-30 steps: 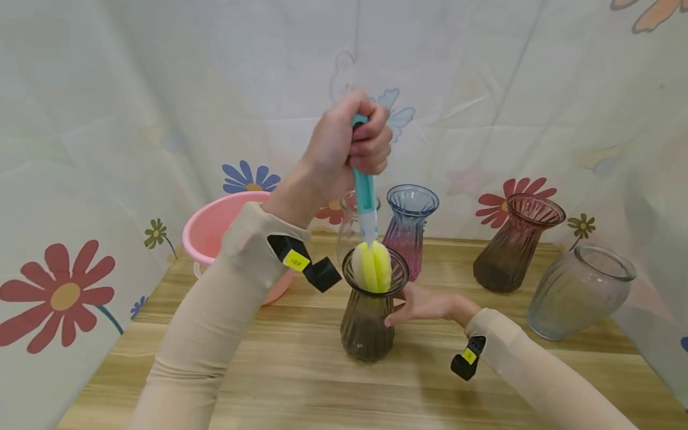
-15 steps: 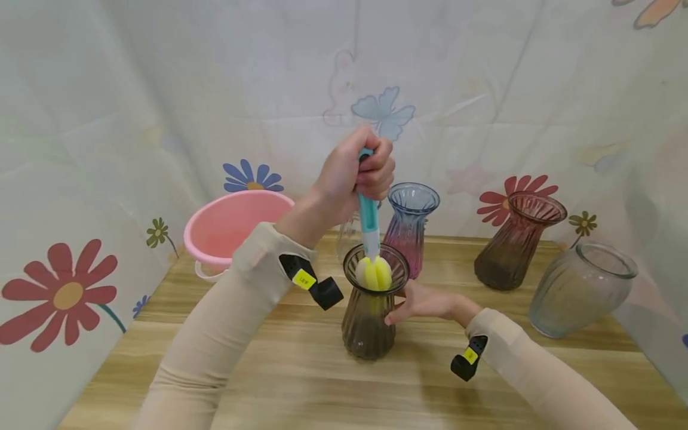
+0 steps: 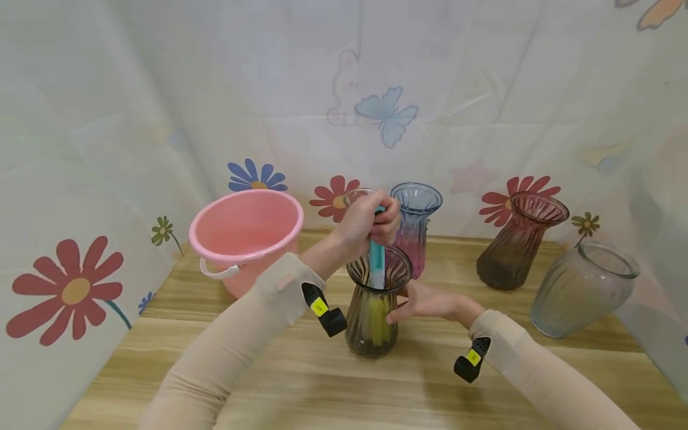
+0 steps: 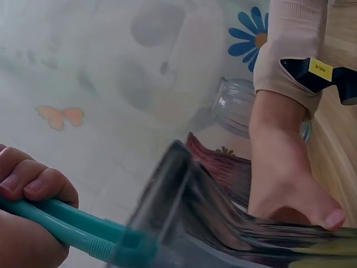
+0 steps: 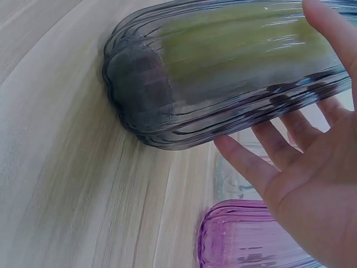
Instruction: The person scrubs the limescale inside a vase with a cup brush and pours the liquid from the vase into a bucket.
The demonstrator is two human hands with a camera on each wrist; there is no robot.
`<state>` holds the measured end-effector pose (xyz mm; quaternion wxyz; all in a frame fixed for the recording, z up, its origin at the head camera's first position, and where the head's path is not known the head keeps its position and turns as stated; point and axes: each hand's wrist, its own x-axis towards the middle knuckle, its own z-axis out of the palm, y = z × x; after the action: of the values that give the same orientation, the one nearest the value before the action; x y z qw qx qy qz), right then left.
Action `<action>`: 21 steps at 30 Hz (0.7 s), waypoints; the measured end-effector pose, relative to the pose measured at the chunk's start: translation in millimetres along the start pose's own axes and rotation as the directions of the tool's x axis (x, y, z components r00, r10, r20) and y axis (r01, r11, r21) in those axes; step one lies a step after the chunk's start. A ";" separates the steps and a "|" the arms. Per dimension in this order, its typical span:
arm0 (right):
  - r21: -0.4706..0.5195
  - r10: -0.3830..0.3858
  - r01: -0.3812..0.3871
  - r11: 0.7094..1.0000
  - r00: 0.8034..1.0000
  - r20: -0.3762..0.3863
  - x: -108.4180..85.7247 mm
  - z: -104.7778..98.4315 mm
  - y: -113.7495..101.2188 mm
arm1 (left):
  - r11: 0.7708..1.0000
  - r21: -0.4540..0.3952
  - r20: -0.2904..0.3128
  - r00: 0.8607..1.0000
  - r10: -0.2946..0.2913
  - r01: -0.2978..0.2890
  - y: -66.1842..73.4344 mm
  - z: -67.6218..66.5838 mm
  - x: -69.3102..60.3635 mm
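Note:
A dark grey glass vase (image 3: 356, 325) with a flared rim stands upright on the table. My left hand (image 3: 371, 222) grips the teal handle of a sponge bottle brush (image 3: 377, 263) just above that rim. The yellow sponge (image 5: 240, 47) shows through the glass in the right wrist view, down inside the vase and close to its bottom. With thumb and fingers on either side of the vase, my right hand (image 3: 430, 300) holds its body from the right. In the left wrist view the handle (image 4: 83, 231) runs from my fist into the vase mouth.
A pink bucket (image 3: 258, 272) with a white handle stands at the left. Behind the grey vase are a clear vase (image 3: 356, 194) and a blue-and-pink vase (image 3: 415, 224). A red-brown vase (image 3: 518, 242) and a wide clear vase (image 3: 580, 292) stand at the right.
My left hand has moved down with the brush, and the sponge has gone from the vase mouth to deep inside. My right hand has kept its hold on the vase.

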<state>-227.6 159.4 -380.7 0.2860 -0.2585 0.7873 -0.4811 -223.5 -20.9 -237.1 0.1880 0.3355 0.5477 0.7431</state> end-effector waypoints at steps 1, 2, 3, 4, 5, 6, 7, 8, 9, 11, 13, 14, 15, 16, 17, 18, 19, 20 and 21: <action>-0.003 0.003 -0.003 1.000 1.000 0.002 -0.4 0.3 -0.1 | 1.000 0.012 0.003 1.000 -0.015 0.014 -7.4 -1.5 -0.4; -0.011 0.009 -0.009 1.000 1.000 0.006 -1.0 0.5 -0.4 | 0.999 0.026 0.005 1.000 -0.028 0.028 -13.8 -2.9 -1.0; -0.019 0.015 -0.014 1.000 1.000 0.015 -1.6 0.5 -0.8 | 0.999 0.029 0.006 0.999 -0.040 0.040 -19.1 -4.2 -1.4; -0.029 0.013 -0.012 1.000 0.999 0.030 -2.1 -0.1 -1.3 | 0.998 0.033 0.003 0.999 -0.050 0.049 -23.5 -5.4 -1.5; -0.039 0.014 -0.012 0.999 0.999 0.048 -2.6 -1.0 -1.9 | 0.998 0.037 0.000 0.998 -0.057 0.057 -26.8 -6.7 -1.9; -0.048 0.010 -0.007 0.999 0.997 0.072 -2.9 -2.4 -2.9 | 0.997 0.040 -0.004 0.998 -0.066 0.066 -29.4 -7.9 -2.2; -0.059 0.013 -0.008 0.998 0.996 0.092 -3.4 -3.2 -4.2 | 0.997 0.039 -0.008 0.997 -0.073 0.074 -31.5 -9.0 -2.7; -0.073 0.014 -0.006 0.997 0.994 0.110 -3.9 -4.7 -5.3 | 0.997 0.038 -0.011 0.997 -0.074 0.074 -32.8 -9.7 -3.0; -0.088 0.014 -0.003 0.996 0.992 0.128 -4.2 -6.5 -6.5 | 0.997 0.033 -0.012 0.998 -0.069 0.069 -33.4 -10.2 -3.1; -0.115 0.027 -0.009 0.993 0.987 0.158 -4.4 -9.9 -9.8 | 0.997 0.029 -0.009 0.998 -0.066 0.066 -34.0 -10.7 -3.4; -0.146 0.044 -0.017 0.989 0.983 0.179 -3.7 -12.3 -12.0 | 0.997 0.029 -0.001 0.998 -0.068 0.068 -34.2 -10.6 -3.6; -0.158 0.051 -0.021 0.987 0.981 0.189 -2.9 -13.0 -12.5 | 0.997 0.029 0.001 0.998 -0.070 0.070 -33.9 -10.3 -3.9; -0.162 0.051 -0.019 0.987 0.979 0.199 -1.9 -13.4 -12.4 | 0.997 0.028 0.001 0.998 -0.070 0.070 -33.6 -9.9 -4.1; -0.159 0.048 -0.015 0.987 0.977 0.207 -0.8 -13.4 -12.1 | 0.997 0.027 0.000 0.997 -0.071 0.071 -33.1 -9.6 -4.2; -0.155 0.041 -0.008 0.988 0.976 0.212 0.1 -13.3 -11.4 | 0.997 0.027 0.000 0.998 -0.069 0.069 -32.1 -9.1 -4.2; -0.149 0.027 0.005 0.989 0.977 0.213 1.2 -13.0 -10.2 | 0.998 0.026 0.002 0.998 -0.065 0.065 -30.6 -8.6 -4.4; -0.138 0.013 0.017 0.990 0.977 0.212 1.9 -12.3 -9.0 | 0.998 0.024 0.006 0.998 -0.060 0.060 -28.6 -7.9 -4.3; -0.127 0.002 0.025 0.992 0.978 0.207 2.3 -11.7 -7.6 | 0.998 0.018 0.013 0.998 -0.055 0.055 -25.4 -6.9 -4.1; -0.117 -0.010 0.034 0.993 0.980 0.199 2.7 -11.0 -6.4 | 0.999 0.016 0.016 0.999 -0.048 0.047 -21.1 -5.5 -3.7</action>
<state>-236.4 161.7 -371.3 0.3418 -0.3306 0.7793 -0.4082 -226.6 -20.1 -258.9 0.2076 0.3300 0.5597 0.7312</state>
